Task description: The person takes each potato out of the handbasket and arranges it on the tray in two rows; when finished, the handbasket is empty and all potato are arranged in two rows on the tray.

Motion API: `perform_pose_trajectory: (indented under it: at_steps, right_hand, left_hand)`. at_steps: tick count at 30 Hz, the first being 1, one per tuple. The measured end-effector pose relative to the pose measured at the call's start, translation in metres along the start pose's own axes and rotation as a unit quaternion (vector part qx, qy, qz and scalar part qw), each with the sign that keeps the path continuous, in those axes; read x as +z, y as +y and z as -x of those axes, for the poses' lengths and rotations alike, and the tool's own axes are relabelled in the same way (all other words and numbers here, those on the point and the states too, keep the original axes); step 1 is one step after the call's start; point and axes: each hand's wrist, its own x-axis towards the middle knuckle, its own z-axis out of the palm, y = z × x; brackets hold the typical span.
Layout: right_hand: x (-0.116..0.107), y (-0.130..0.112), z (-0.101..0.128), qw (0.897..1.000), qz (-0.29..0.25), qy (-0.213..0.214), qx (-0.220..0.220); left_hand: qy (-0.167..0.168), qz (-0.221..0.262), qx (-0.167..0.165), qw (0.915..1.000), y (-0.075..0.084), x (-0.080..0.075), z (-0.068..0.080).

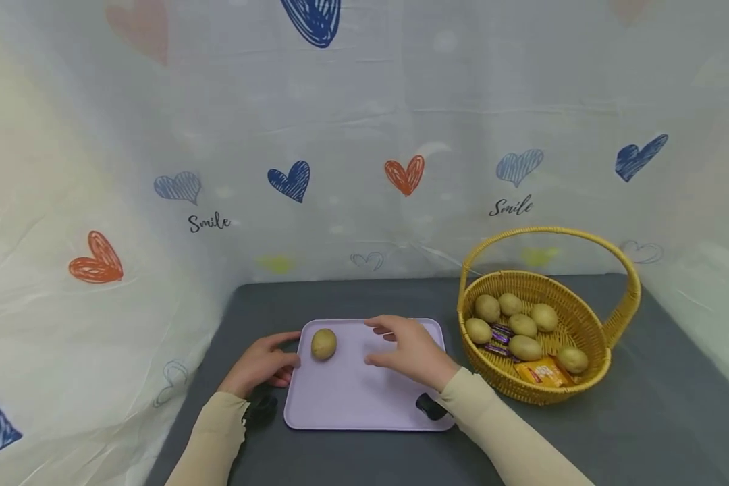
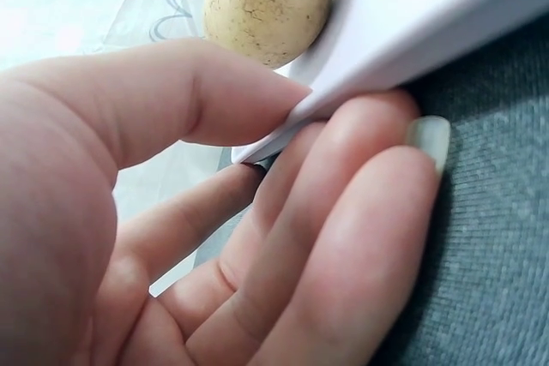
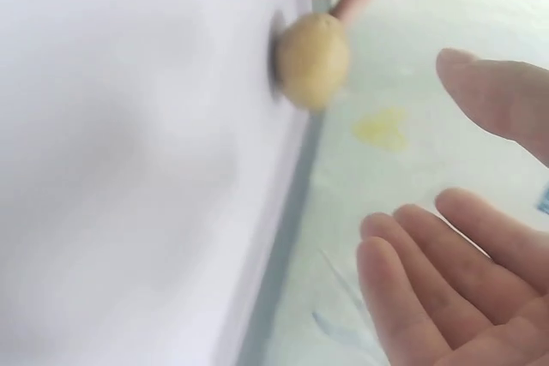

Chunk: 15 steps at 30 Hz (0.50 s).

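Note:
A lilac tray [image 1: 364,398] lies on the dark grey table, with one potato [image 1: 324,344] near its far left corner. My left hand [image 1: 261,364] is at the tray's left edge. In the left wrist view, its thumb [image 2: 249,96] is on the rim and other fingers curl against the underside, pinching the edge beside the potato [image 2: 268,6]. Above the tray's right half hovers my right hand [image 1: 410,351], thumb and fingers spread apart and holding nothing. The right wrist view has the potato [image 3: 313,62] well away from that hand's fingers [image 3: 463,272].
Right of the tray stands a yellow wicker basket [image 1: 504,388] with a tall arched handle. Inside are several potatoes [image 1: 525,347], purple-wrapped snacks [image 1: 499,339] and an orange packet [image 1: 543,372]. A white curtain [image 1: 340,236] printed with hearts hangs behind the table.

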Motion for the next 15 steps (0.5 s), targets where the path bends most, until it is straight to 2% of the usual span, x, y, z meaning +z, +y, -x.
perform_pose_trajectory:
  at_steps: [4, 8, 11, 15]
  right_hand:
    - [-0.028, 0.003, 0.033, 0.998, 0.058, 0.021, -0.020]
    - [-0.062, 0.015, 0.069, 0.989, 0.128, 0.062, -0.041]
    - [-0.089, 0.027, 0.096, 0.984, 0.154, 0.088, -0.031]
    - [-0.125, 0.044, 0.126, 0.977, 0.179, 0.115, 0.003]
  left_hand:
    - [0.010, -0.008, -0.008, 0.9999, -0.004, -0.004, 0.005]
    - [0.007, -0.012, -0.008, 0.9999, -0.004, -0.003, 0.005]
    - [0.003, -0.014, -0.007, 0.9999, -0.002, -0.001, 0.003]
    - [-0.002, -0.016, -0.004, 0.9999, 0.000, 0.002, 0.000]
